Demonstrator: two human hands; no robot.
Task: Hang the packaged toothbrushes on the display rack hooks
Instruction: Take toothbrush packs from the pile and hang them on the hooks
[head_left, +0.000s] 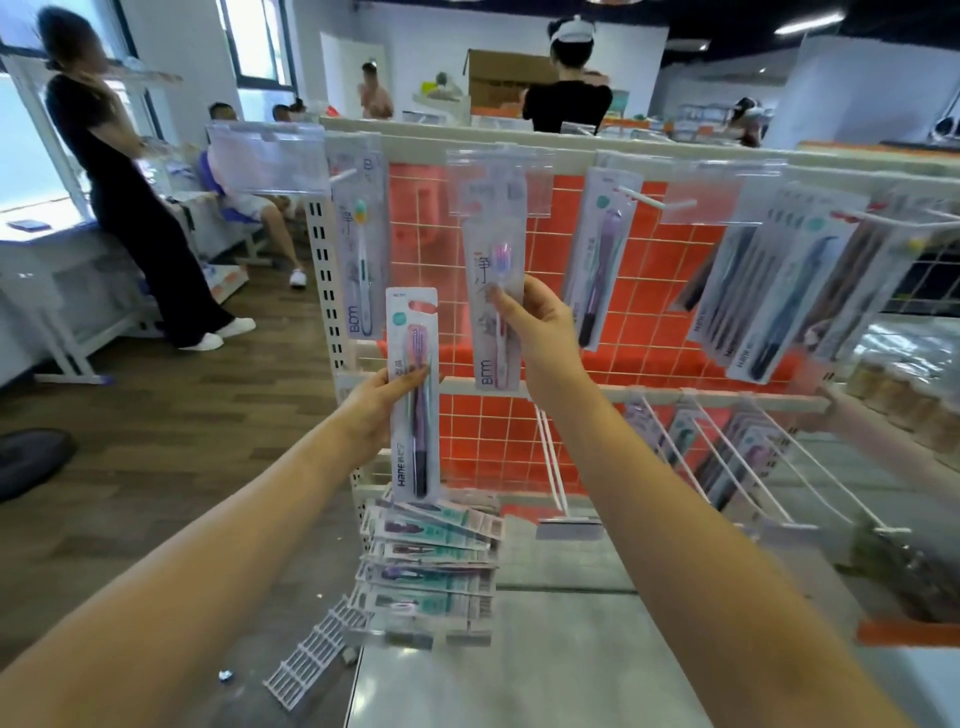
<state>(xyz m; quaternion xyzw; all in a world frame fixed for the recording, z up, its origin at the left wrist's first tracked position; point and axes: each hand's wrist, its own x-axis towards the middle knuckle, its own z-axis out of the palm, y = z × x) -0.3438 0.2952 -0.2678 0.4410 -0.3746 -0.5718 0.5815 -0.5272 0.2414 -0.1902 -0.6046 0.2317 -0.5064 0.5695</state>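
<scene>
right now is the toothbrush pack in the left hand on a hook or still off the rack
Off the rack. The left hand holds the purple toothbrush pack upright in front of the rack, its hang slot at the top empty.

Wood floor (156, 415) (bright windows (31, 145))

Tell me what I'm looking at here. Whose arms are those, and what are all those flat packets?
There is one picture, taken by a camera worn on a person's head, so you see their own two arms reaching out. No robot here. The left hand holds a packaged toothbrush upright, purple with a dark handle. The right hand pinches another packet that seems to hang on the shop rack, which has an orange grid back and white hooks. More packets hang along it. Below, a stack of packets waits on the grey shelf. Other people stand and sit behind.
</scene>
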